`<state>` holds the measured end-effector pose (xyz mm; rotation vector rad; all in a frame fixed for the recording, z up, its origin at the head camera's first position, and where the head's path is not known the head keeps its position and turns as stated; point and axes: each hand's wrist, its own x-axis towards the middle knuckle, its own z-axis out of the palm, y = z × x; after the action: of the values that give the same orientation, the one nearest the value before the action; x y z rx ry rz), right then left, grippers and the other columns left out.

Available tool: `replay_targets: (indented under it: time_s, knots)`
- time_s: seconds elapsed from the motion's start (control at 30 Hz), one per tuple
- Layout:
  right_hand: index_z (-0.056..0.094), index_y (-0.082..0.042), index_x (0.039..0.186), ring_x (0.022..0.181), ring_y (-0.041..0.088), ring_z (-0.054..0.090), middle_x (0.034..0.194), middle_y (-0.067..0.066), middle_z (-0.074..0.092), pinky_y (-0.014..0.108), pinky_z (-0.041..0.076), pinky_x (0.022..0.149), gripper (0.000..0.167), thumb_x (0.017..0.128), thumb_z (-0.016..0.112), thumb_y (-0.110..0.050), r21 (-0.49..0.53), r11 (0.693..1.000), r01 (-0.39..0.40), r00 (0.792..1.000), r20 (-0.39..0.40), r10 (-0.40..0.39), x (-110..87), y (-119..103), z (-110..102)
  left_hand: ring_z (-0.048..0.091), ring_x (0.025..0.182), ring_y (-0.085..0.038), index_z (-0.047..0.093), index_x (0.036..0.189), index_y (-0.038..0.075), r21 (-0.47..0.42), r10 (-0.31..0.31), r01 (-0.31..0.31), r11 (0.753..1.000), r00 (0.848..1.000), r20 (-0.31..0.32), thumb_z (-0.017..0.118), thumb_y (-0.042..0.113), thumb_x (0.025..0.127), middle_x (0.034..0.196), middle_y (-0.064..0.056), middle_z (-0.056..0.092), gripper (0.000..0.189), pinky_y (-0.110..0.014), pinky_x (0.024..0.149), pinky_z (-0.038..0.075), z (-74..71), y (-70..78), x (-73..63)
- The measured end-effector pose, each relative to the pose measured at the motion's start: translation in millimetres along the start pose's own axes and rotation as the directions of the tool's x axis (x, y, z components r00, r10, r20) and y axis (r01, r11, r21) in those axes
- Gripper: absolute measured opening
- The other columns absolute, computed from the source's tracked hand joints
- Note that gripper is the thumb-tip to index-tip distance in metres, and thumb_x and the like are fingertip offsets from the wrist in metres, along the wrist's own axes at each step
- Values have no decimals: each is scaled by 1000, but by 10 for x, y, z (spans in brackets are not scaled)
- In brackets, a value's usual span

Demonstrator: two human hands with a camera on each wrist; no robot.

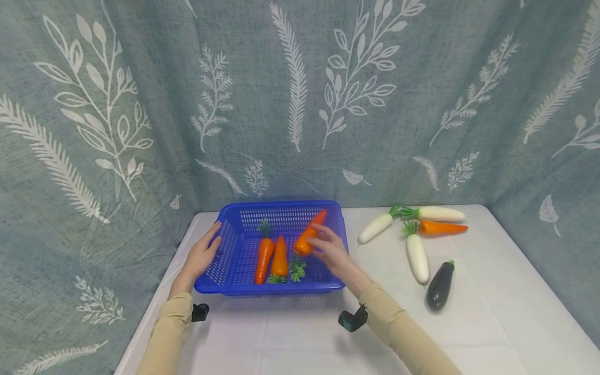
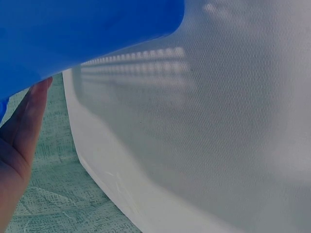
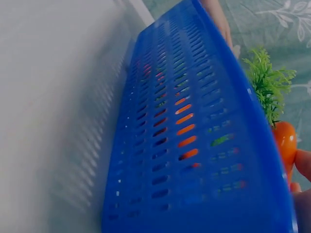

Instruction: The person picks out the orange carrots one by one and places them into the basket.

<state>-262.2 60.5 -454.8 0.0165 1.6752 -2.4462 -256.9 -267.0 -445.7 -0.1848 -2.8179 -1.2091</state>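
Observation:
A blue perforated plastic basket (image 1: 276, 288) stands on the white table. My left hand (image 1: 201, 255) rests against its left side, and in the left wrist view the fingers (image 2: 36, 109) lie fairly straight under the rim. Inside the basket, a red-orange carrot (image 1: 264, 260) and an orange carrot (image 1: 279, 258) lie side by side. My right hand (image 1: 330, 252) holds another carrot (image 1: 307, 237) over the basket's right part, tip pointing away, green top hanging towards me. The right wrist view shows this carrot (image 3: 285, 138) and its leaves beyond the rim, with the thumb touching it.
Right of the basket lie two white radishes (image 1: 376, 228) at the back and a third white radish (image 1: 417, 258) nearer. Beside them are an orange carrot (image 1: 442, 228) and a dark eggplant (image 1: 440, 286). A patterned green curtain (image 1: 262, 104) hangs behind the table.

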Motion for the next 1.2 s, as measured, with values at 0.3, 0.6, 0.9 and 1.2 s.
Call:
replay_targets:
  time_s: [0.3,0.6,0.9,1.2]
  knots:
    - [47,7,136,101,23,60,130,23,53,54,43,105,44,94,56,0,-35,999,-39,999,-24,39,59,108,44,21,143,-43,26,151,-3,-4,-2,2,1000,1000,4,36,17,107,157,-23,21,50,-53,118,16,23,-18,17]
    - [48,9,135,104,30,59,128,24,54,52,47,101,46,91,59,1,-118,989,-94,993,-81,84,76,148,168,21,142,-44,26,151,-3,-6,-1,1,1000,1000,5,36,18,107,157,-24,21,50,-53,118,16,19,-15,6]
    - [53,11,129,92,23,60,123,26,57,38,57,82,48,82,62,6,-239,967,-91,993,-100,69,124,255,333,22,142,-44,27,151,-4,-7,11,-12,1000,1000,-6,37,15,106,156,-24,22,49,-53,118,17,18,-41,12]
    - [63,9,119,68,14,52,112,24,62,18,47,55,43,77,67,7,-420,900,-119,986,-154,59,116,269,374,22,142,-44,28,151,-3,-2,21,-21,1000,1000,-7,37,17,107,156,-24,22,50,-54,118,17,5,-74,34]
